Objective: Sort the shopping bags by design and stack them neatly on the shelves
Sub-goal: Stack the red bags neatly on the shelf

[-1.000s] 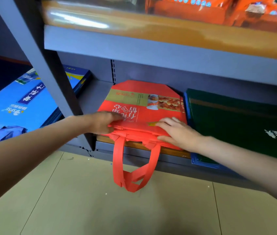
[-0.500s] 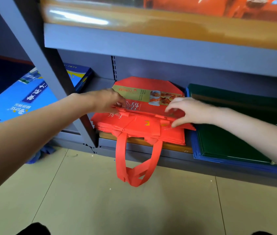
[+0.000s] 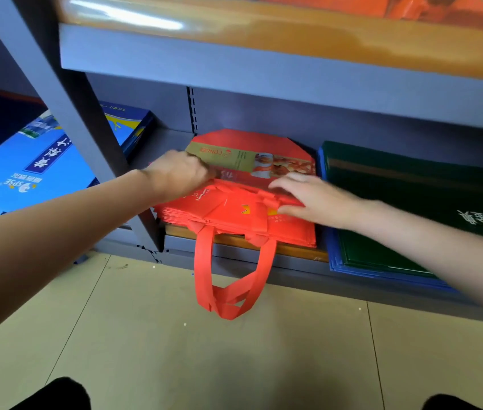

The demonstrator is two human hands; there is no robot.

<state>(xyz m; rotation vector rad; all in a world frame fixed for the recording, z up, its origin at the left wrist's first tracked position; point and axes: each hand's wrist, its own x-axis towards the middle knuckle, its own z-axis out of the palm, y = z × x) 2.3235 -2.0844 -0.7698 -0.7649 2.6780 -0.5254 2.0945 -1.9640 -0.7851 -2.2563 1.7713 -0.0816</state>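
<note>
The left hand [image 3: 179, 176] reaches in over the left edge of the top red bag [image 3: 252, 167], its fingers curled at the bag's near-left part, though the blur keeps me from telling whether they truly pinch the fabric or only press on it; the right hand [image 3: 302, 199] lies across from it on the bag's right side, fingers fairly straight and spread, the thumb tucked under the lifted front edge so that edge sits between thumb and fingers; the top red bag lies flat between and just beyond the two hands, its olive printed band and food picture showing past the knuckles; directly beneath both hands sits the stack of red bags [image 3: 234, 217], on the lower shelf [image 3: 240, 247]; from the stack's front, below the wrists, a pair of red handles [image 3: 228, 288] hangs down over the shelf lip toward the beige floor [image 3: 234, 365]; just right of the right hand lies a dark green bag stack [image 3: 412, 202] with blue edges beneath it, close beside the red pile; left of the left forearm, past the grey upright post [image 3: 65, 113], blue bags [image 3: 42, 173] with white lettering lie flat; above both hands runs the upper shelf [image 3: 264, 60], its orange contents blurred.
</note>
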